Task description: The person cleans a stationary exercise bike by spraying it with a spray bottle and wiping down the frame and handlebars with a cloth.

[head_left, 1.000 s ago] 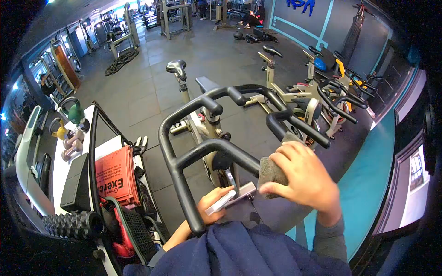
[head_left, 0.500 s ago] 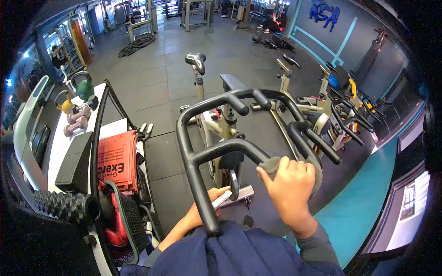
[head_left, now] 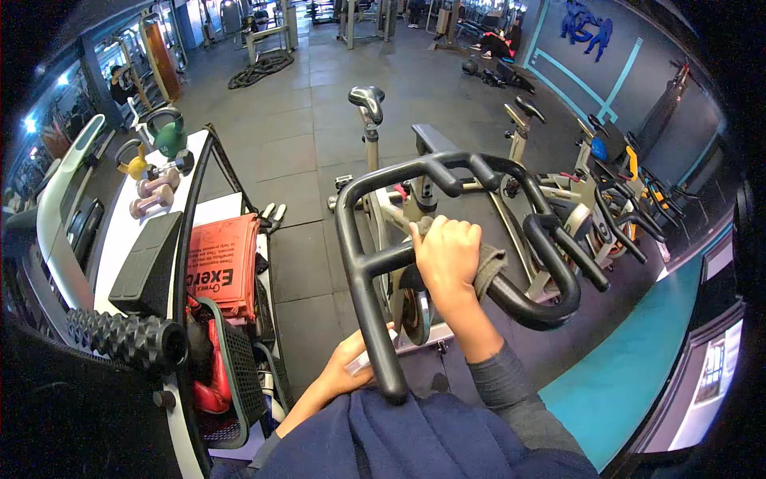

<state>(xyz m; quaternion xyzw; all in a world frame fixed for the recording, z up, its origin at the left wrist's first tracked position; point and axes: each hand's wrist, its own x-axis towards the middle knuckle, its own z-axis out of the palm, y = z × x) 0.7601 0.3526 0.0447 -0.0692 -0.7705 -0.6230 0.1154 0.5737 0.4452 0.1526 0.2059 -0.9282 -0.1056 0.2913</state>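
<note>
My right hand (head_left: pixel 448 259) presses a grey-green cloth (head_left: pixel 491 267) around the middle bar of a black exercise-bike handlebar (head_left: pixel 375 319). Its fingers are curled over both cloth and bar. Lower down, behind the handlebar's near left end, my left hand (head_left: pixel 345 363) grips a white object (head_left: pixel 361 363). The bar hides part of that object, so its kind is unclear. The bike's saddle (head_left: pixel 367 102) stands beyond the handlebar.
At left, a white-topped rack (head_left: pixel 120 239) carries kettlebells (head_left: pixel 170 137), dumbbells (head_left: pixel 155 201), a black block (head_left: pixel 148 263) and a spiky foam roller (head_left: pixel 128 339). Red bags (head_left: pixel 223 263) and a basket (head_left: pixel 231 383) sit beside it. More exercise bikes (head_left: pixel 590 207) line the right.
My right hand and the cloth have slid left along the middle bar, away from the right-hand curve. My left hand has shifted slightly down with the white object. The view has turned a little left.
</note>
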